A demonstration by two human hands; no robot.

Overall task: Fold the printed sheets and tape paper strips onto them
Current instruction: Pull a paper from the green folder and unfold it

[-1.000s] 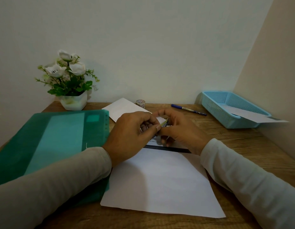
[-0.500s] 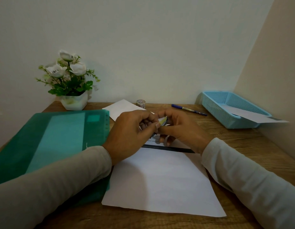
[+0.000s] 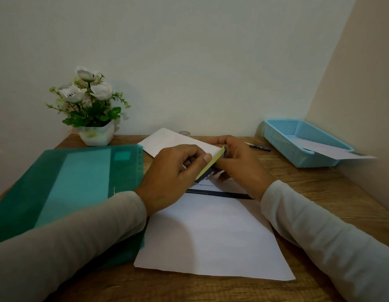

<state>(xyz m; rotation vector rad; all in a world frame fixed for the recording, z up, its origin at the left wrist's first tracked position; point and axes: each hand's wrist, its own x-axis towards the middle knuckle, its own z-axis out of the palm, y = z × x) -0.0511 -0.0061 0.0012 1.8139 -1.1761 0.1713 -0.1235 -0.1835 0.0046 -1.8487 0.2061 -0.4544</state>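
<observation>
A white printed sheet (image 3: 211,234) lies on the desk in front of me, with a dark band (image 3: 222,194) across its far part. Above it both hands meet. My left hand (image 3: 167,177) pinches a yellowish strip (image 3: 211,165) under its thumb. The strip runs slanted between the hands along a small dark piece with a toothed edge (image 3: 203,179). My right hand (image 3: 241,168) curls round the far end of that dark piece. Most of the piece is hidden by fingers. A second white sheet (image 3: 167,140) lies behind the hands.
A green folder (image 3: 80,182) lies under my left forearm. A flower pot (image 3: 96,134) stands at the back left. A small tape roll (image 3: 185,133) and a blue pen (image 3: 258,146) lie by the wall. At the right, a blue basket (image 3: 283,138) holds a paper (image 3: 333,151).
The yellowish strip shows much longer between my hands than before. Both hands have stayed over the far part of the sheet.
</observation>
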